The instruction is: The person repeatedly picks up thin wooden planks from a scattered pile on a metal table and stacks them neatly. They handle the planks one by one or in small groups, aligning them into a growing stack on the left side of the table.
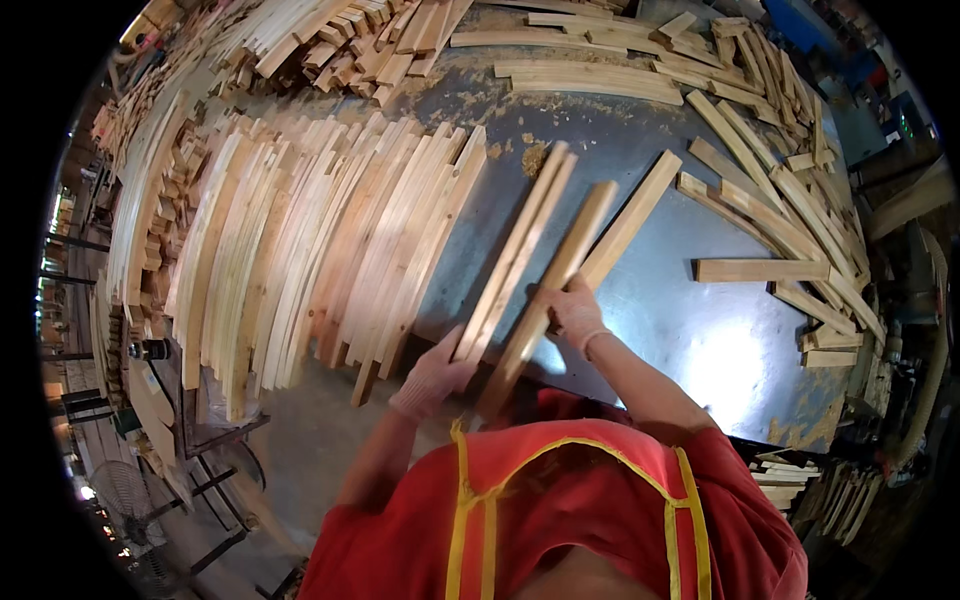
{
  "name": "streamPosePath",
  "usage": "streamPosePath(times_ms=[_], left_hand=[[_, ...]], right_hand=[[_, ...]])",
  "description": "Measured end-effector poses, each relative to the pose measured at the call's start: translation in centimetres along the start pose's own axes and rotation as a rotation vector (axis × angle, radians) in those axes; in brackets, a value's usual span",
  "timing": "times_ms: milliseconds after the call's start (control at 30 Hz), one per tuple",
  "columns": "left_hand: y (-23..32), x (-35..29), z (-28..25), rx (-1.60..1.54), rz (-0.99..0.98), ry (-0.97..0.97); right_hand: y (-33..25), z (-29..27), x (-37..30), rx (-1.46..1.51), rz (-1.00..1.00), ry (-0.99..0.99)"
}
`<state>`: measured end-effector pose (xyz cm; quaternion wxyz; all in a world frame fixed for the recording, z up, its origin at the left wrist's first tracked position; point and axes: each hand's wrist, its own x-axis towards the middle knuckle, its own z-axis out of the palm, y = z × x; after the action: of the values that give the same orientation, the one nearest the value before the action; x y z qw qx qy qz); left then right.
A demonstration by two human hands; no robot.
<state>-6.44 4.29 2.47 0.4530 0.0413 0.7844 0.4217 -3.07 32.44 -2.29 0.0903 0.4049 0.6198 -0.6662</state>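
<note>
One board point(570, 250) is in the right hand point(575, 317), pale-gloved fingers closed round it about halfway along, its near end blurred and poking past the front edge of the metal table point(660, 300). From where I stand, the left hand point(437, 375) is closed round the near end of a pair of slim strips point(515, 255); it may be a single grooved piece, I can't tell. Their far ends point away over the table, to the right of a long row of stacked lengths point(330, 240). A plank point(632, 218) slants just beyond the right hand; whether the fingers touch it too is hidden.

The left grip looks the riskier one: held only at one end, the strips could dip or twist at the far tip and knock the row crooked. The board's overhanging end could catch the red apron point(500, 462) if swung carelessly. Sawdust point(537, 160) on smooth metal might let a loose piece skid, and a bump could set the jumbled pile point(800, 215) on the right sliding.
</note>
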Motion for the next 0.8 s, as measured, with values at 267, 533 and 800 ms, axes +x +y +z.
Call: streamPosePath(times_ms=[267, 533, 800], left_hand=[[1.5, -1.5, 2.7, 0.689, 0.407, 0.645], [5.3, 8.3, 11.5, 0.868, 0.463, 0.498], [12.0, 15.5, 16.2, 1.126, 0.385, 0.263]], right_hand=[[-2.2, 9.5, 4.7, -0.298, -0.236, -0.485], [-1.8, -15.9, 7.5, -0.479, -0.622, 0.764], [-1.1, -25.6, 12.7, 0.516, -0.163, 0.447]])
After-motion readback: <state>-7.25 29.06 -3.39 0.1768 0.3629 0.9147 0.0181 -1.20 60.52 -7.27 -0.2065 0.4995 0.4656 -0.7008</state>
